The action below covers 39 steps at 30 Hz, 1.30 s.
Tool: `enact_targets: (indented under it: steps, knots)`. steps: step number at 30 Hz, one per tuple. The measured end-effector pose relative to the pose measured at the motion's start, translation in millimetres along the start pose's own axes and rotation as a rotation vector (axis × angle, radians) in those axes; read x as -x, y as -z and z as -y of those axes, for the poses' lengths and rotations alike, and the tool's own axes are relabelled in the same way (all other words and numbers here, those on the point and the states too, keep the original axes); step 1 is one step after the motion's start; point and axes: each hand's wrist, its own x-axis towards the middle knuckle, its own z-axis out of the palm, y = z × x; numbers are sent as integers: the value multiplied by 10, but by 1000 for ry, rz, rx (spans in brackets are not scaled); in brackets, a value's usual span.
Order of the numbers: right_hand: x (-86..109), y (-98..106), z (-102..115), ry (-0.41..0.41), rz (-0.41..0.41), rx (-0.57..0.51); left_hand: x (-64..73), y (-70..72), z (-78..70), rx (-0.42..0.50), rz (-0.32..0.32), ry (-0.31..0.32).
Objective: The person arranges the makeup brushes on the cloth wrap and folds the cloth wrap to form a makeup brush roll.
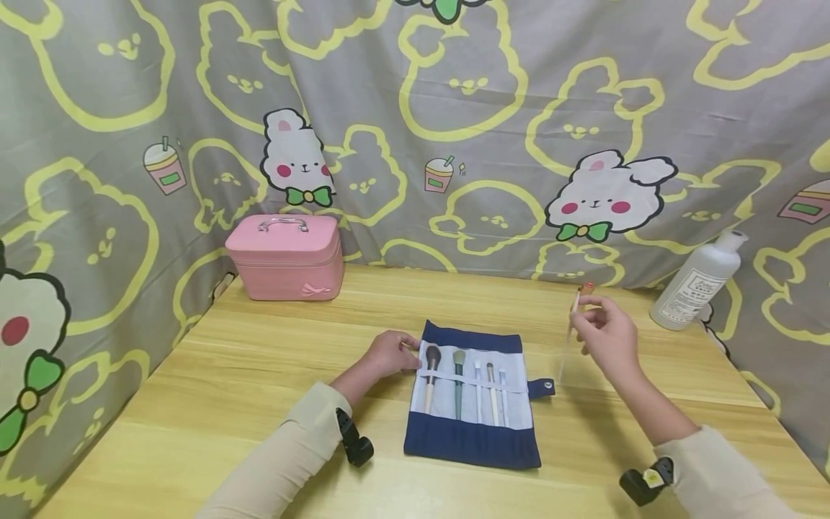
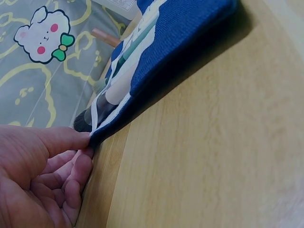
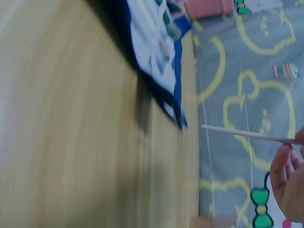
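A navy brush roll point(image 1: 472, 447) with a pale lining lies unrolled on the table, several makeup brushes point(image 1: 459, 389) tucked under its elastic band. My left hand point(image 1: 392, 353) is at its left edge; in the left wrist view, thumb and finger pinch that edge point(image 2: 97, 137) beside a large dark-bristled brush point(image 2: 116, 92). Right of the roll, my right hand point(image 1: 609, 335) is raised above the table, pinching a slim makeup brush point(image 3: 247, 134) near its bristle end. The pale handle points down toward the snap strap point(image 1: 542, 388).
A pink vanity case point(image 1: 285, 267) with a metal handle stands at the back left. At the back right is a whitish pump-neck bottle point(image 1: 697, 285). A cartoon-printed grey curtain point(image 1: 389, 94) hangs behind the wooden table point(image 1: 259, 360).
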Motion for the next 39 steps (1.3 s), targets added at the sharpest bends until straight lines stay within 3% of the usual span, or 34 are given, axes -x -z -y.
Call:
enact_targets:
  steps: [3,6,17,30,39]
  knots:
    - [-12,-139,33,-33,-19,-78,-3,-1,-3,2,-2,8]
    - [-28,-265,33,-30,-22,-83,-4,-3,-1,1,-4,11]
    - [-50,-565,-32,-14,-7,138,-4,-4,-13,0,-7,23]
    - [-69,-684,-208,-184,273,248,4,11,-30,-10,-1,17]
    - [24,-705,-276,-189,376,325,-15,4,-6,-3,-2,22]
